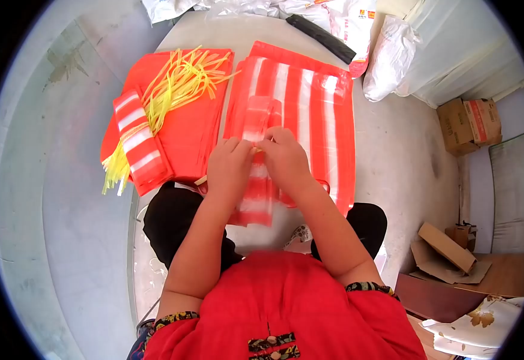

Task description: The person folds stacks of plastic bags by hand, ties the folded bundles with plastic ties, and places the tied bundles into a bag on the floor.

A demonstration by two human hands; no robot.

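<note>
The left hand (230, 165) and right hand (286, 159) pinch 1 folded red-and-white bundle (257, 197) at its middle, over the near edge of a striped stack (328, 135); yellow strips (184, 84) and 1 tied bundle (145, 156) top the red pile (197, 135) alongside.

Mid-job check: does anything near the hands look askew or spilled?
Nothing looks spilled. The yellow strips, beyond the left hand to its left, look untidy: their loose ends splay unevenly over the red stack, and some stick out past its edge.
</note>
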